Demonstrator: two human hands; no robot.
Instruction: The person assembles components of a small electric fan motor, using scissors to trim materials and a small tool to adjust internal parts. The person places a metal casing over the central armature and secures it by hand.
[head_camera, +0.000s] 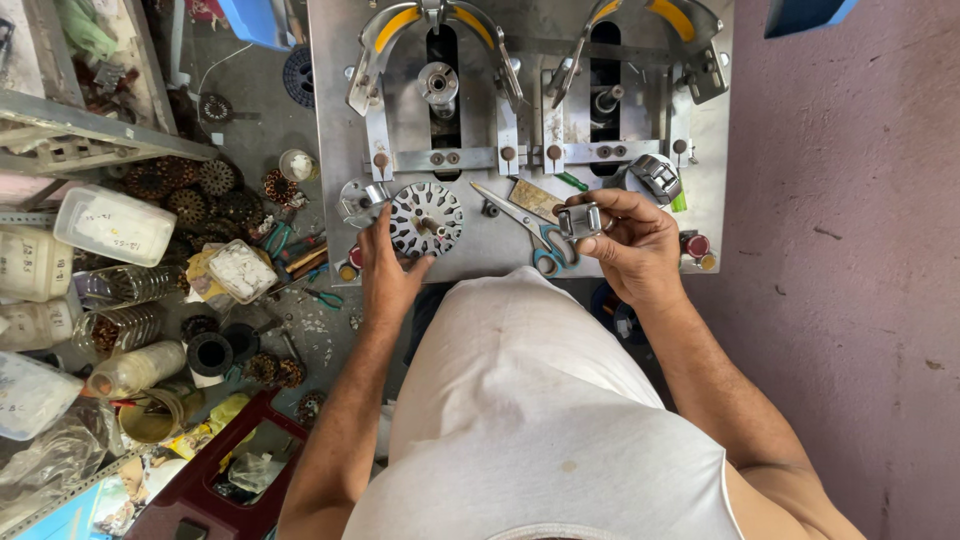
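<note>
Resting near the front edge of the steel work plate (700, 130), a slotted round stator core (426, 219) is steadied flat by the left hand (385, 270), whose fingers are closed on its rim. A small silvery metal clip (580, 220) is pinched in the fingertips of the right hand (632, 245), held above the plate's front edge, beside the scissors (535, 232). The core's slots appear bare, so winding is judged not yet begun; fitting seems at an early stage. The core's axis is pointed up toward the camera; the clip's long axis is laid roughly left to right.
</note>
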